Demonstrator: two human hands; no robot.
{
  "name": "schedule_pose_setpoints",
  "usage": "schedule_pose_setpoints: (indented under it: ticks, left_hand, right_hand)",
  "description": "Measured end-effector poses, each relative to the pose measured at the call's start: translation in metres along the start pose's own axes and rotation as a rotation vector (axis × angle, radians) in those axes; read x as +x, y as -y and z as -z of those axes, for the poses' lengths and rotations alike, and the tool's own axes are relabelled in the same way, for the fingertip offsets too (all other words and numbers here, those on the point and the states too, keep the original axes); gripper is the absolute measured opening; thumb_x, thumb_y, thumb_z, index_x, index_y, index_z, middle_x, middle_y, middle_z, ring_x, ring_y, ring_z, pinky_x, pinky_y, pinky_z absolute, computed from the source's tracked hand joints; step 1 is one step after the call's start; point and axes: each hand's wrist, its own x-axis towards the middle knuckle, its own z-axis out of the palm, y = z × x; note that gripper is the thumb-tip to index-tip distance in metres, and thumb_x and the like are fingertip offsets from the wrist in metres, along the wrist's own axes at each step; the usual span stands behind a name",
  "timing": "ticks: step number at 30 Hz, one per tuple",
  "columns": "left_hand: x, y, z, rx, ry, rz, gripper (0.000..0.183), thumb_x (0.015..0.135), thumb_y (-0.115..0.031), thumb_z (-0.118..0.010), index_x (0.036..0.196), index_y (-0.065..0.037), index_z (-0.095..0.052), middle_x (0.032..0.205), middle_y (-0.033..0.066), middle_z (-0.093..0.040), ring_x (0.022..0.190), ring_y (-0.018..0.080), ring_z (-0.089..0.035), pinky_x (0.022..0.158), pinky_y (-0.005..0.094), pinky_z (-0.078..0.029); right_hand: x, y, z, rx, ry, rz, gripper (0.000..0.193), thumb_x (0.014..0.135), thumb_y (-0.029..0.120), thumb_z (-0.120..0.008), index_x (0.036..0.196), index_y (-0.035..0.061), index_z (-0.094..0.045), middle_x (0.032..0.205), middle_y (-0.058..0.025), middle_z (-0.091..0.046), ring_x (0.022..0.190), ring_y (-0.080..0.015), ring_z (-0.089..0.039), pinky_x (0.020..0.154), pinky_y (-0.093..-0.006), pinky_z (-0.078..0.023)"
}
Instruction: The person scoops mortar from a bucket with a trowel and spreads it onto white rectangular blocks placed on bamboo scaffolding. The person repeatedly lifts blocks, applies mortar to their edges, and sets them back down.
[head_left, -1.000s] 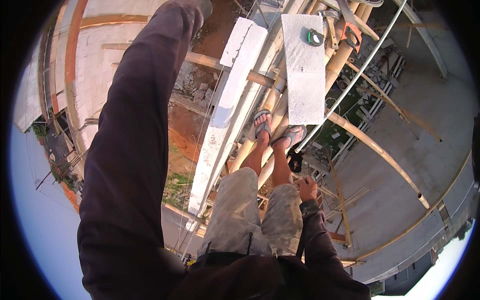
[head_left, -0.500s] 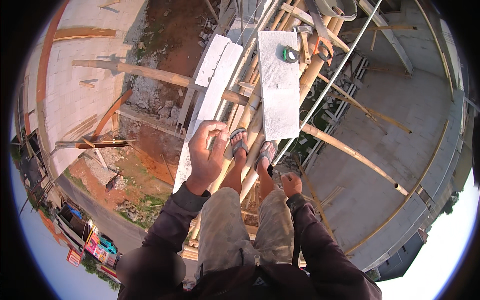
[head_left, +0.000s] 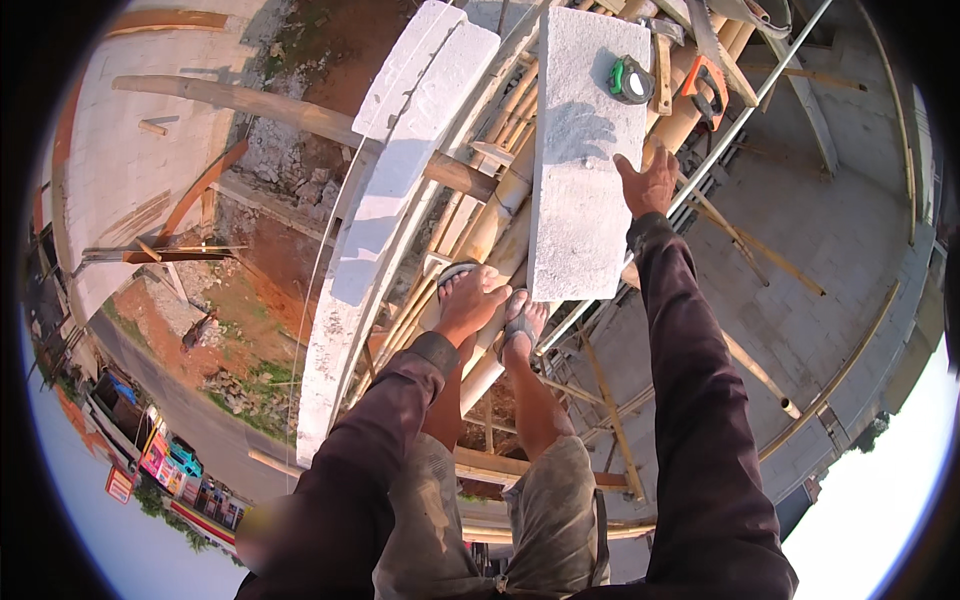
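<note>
My right hand (head_left: pixel 648 187) reaches out with its fingers spread, by the right edge of a long white lightweight concrete block (head_left: pixel 585 220). Nothing is in it, and its shadow falls on the block. Farther up, a green and black tape measure (head_left: pixel 632 82) lies on the block's far right part, apart from the fingers. My left hand (head_left: pixel 468 305) hangs over my left foot, fingers loosely apart and holding nothing. Right of the tape measure are a hammer (head_left: pixel 662 75) with a wooden handle and a handsaw (head_left: pixel 706 92) with an orange handle.
I stand in sandals on a scaffold of bamboo poles (head_left: pixel 512 200). To the left runs a wall top of white blocks (head_left: pixel 385 215), with ground far below. A thin pale pole (head_left: pixel 735 120) slants along the right. A bucket (head_left: pixel 765 15) shows at the far edge.
My right hand has moved up and forward from beside my thigh, and its fingers have opened. The left hand has lowered toward my foot. The view has leaned closer to the block.
</note>
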Motion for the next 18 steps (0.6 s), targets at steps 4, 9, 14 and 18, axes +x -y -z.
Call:
schedule_pose_setpoints:
  ticks: [4,9,14,18]
  left_hand:
    - [0.111,-0.004,-0.056,-0.101,-0.004,-0.105,0.101,0.077,-0.043,-0.08,0.147,0.009,-0.029,0.146,0.0342,-0.039,0.137,0.042,-0.041,0.113,0.0476,-0.034]
    - [0.151,-0.015,-0.093,-0.106,-0.232,-0.277,0.102,0.073,-0.041,-0.083,0.146,0.009,-0.032,0.141,0.0336,-0.041,0.129,0.0466,-0.043,0.111,0.0502,-0.034]
    - [0.169,-0.032,-0.09,-0.124,-0.349,-0.271,0.08,0.07,-0.028,-0.085,0.131,0.01,-0.05,0.121,0.0277,-0.062,0.112,0.0366,-0.062,0.1,0.0415,-0.046]
    - [0.178,-0.041,-0.085,-0.152,-0.287,-0.235,0.067,0.067,-0.021,-0.087,0.12,0.008,-0.059,0.112,0.0231,-0.067,0.107,0.0308,-0.065,0.092,0.0374,-0.05]
  right_hand:
    - [0.119,0.009,-0.037,-0.04,-0.07,0.235,0.093,0.071,0.05,-0.081,0.146,0.0094,-0.044,0.138,-0.0255,-0.047,0.129,-0.0434,-0.047,0.109,-0.0484,-0.039]
    - [0.141,-0.009,-0.058,-0.115,-0.046,0.347,0.081,0.069,0.039,-0.081,0.137,0.0095,-0.05,0.125,-0.0238,-0.054,0.115,-0.0415,-0.057,0.099,-0.0476,-0.047]
    - [0.011,-0.066,-0.021,0.71,0.087,-0.332,0.055,0.077,0.033,-0.076,0.119,0.003,-0.058,0.104,-0.0076,-0.063,0.086,-0.0191,-0.061,0.077,-0.0321,-0.05]
    - [-0.071,-0.095,-0.023,0.903,0.037,-0.679,0.051,0.084,0.037,-0.069,0.123,0.0058,-0.058,0.107,-0.0059,-0.061,0.088,-0.0182,-0.062,0.072,-0.0367,-0.051]
